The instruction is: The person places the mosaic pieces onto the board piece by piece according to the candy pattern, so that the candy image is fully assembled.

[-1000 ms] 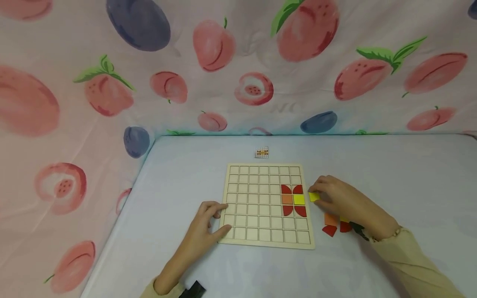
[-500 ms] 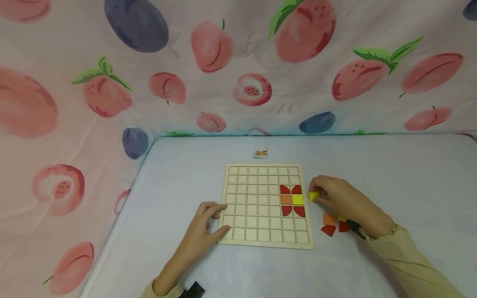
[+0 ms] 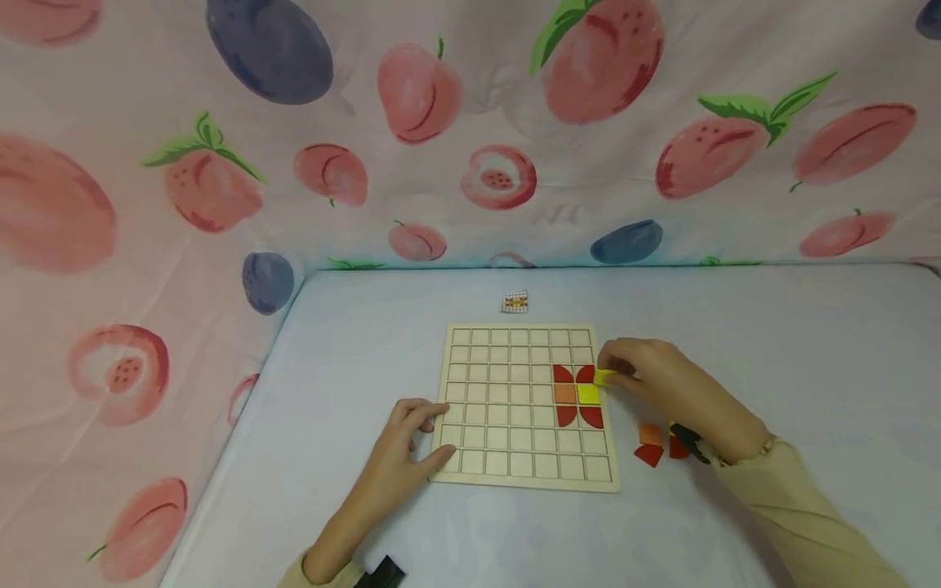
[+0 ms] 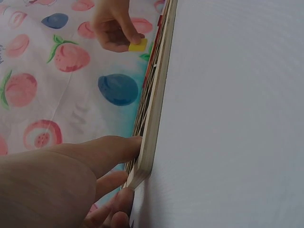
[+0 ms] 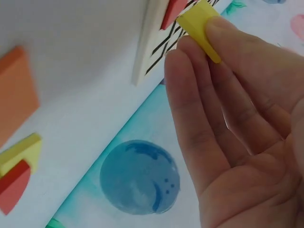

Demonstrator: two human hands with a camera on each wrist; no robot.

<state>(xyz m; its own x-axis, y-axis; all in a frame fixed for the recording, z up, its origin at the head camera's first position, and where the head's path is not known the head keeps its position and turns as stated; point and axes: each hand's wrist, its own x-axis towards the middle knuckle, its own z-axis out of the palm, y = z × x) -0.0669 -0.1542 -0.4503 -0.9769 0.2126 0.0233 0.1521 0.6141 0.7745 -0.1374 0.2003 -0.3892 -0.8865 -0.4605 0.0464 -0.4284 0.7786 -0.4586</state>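
My right hand (image 3: 654, 380) pinches a yellow square tile (image 5: 197, 23) between thumb and fingertips, off the table by the right edge of the wooden grid board (image 3: 488, 418). On the board's right side lie red quarter-circle tiles (image 3: 591, 417), an orange square tile (image 3: 564, 393) and another yellow square tile (image 3: 588, 394). At the board's left edge, my left hand (image 3: 397, 449) rests with thumb and fingers spread apart. The left wrist view shows that thumb straight against the board's rim (image 4: 154, 123).
Loose tiles lie right of the board, among them an orange square (image 3: 650, 434) and a red quarter circle (image 3: 648, 455); my right wrist partly covers others. A small pattern card (image 3: 515, 301) lies behind the board. Fruit-print cloth (image 3: 441, 180) hangs at the back.
The right hand has moved left and slightly away from me with the yellow tile, from beside the board to its right edge. My left hand stays where it was.
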